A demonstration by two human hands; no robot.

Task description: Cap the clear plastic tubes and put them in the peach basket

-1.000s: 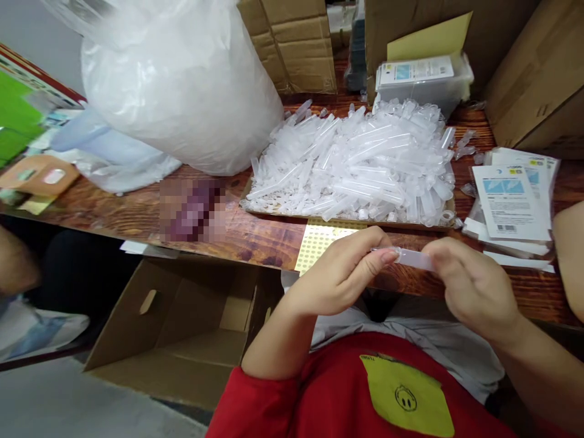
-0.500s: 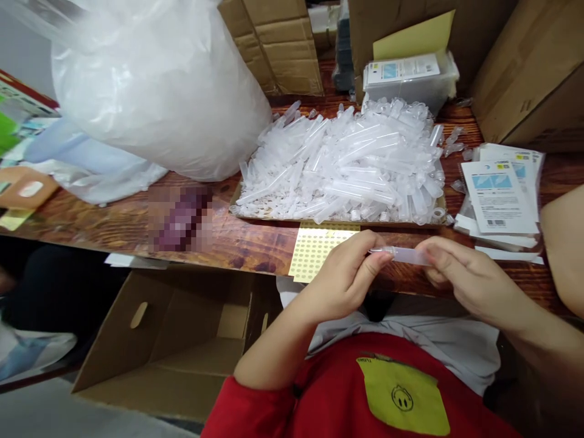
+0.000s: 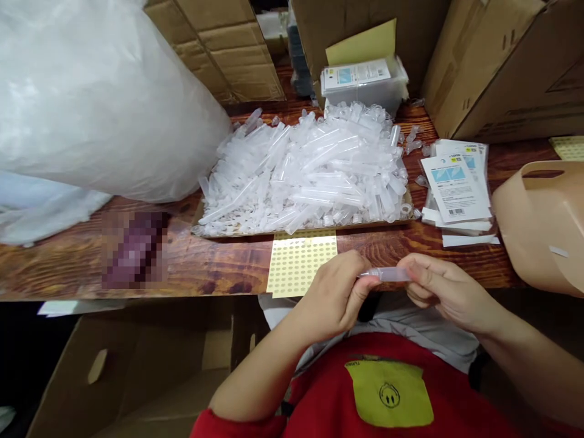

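Observation:
A small translucent plastic tube (image 3: pixel 390 274) lies level between my two hands, just above the table's front edge. My left hand (image 3: pixel 340 289) pinches its narrower, clear end between thumb and curled fingers. On the other end, my right hand (image 3: pixel 438 285) is closed, thumb on top, hiding that end. Beyond my hands, a heap of similar tubes and small clear parts (image 3: pixel 319 164) fills a shallow cardboard tray (image 3: pixel 292 232). A yellow sheet of small round stickers (image 3: pixel 296 264) sticks out from under the tray, next to my left hand.
A big white plastic bag (image 3: pixel 104 109) bulges at the left. Printed cards (image 3: pixel 456 188) lie right of the tray, near a tan plastic bin (image 3: pixel 538 225). Cardboard boxes (image 3: pixel 493 67) stand behind. Below the table edge is an open carton (image 3: pixel 150 365). A pixelated dark-red item (image 3: pixel 135 249) lies left.
My view has swung to the right, so the scene sits further left and the tan bin shows more. Both hands keep their hold on the tube.

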